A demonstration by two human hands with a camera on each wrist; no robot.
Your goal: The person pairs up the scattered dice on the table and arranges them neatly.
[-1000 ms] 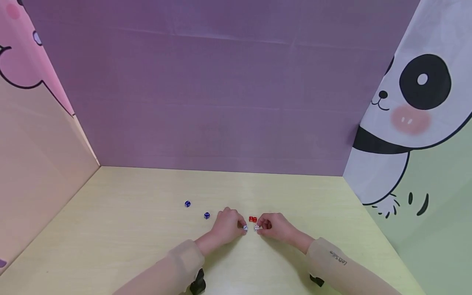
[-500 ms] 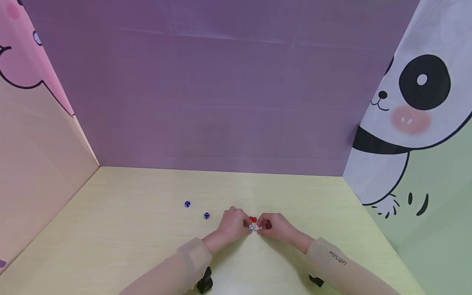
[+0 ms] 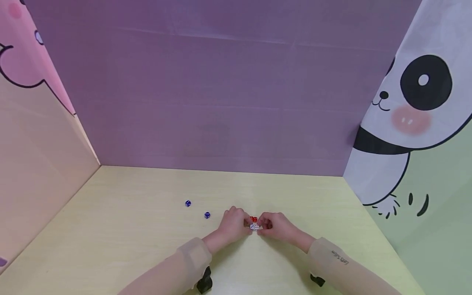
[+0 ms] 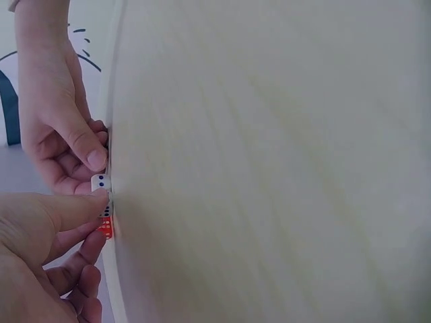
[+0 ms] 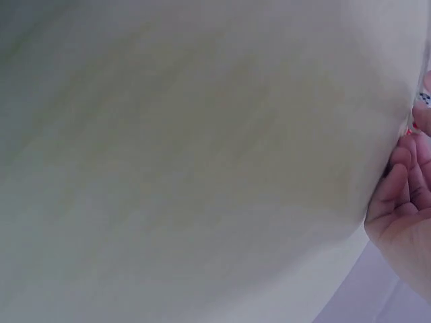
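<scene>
Two white dice with dark pips sit side by side between my hands in the head view. My left hand (image 3: 232,224) pinches the left white die (image 3: 252,227) between thumb and fingers. The right white die (image 3: 257,226) is at the fingertips of my right hand (image 3: 277,226), pinched from the right. Just behind them are two red dice (image 3: 255,219), the left one partly hidden by my left fingers. In the left wrist view my left thumb covers part of a white die (image 4: 101,180), with a red die (image 4: 106,227) close by.
Farther left on the pale wooden table (image 3: 147,229) lie two blue dice, one nearer (image 3: 207,215) and one farther back (image 3: 188,203). A purple wall (image 3: 221,102) closes off the back, with printed panels on both sides.
My left hand has moved right with its white die, bringing it up against the other white die. My right hand has stayed nearly still. The blue dice have not moved.
</scene>
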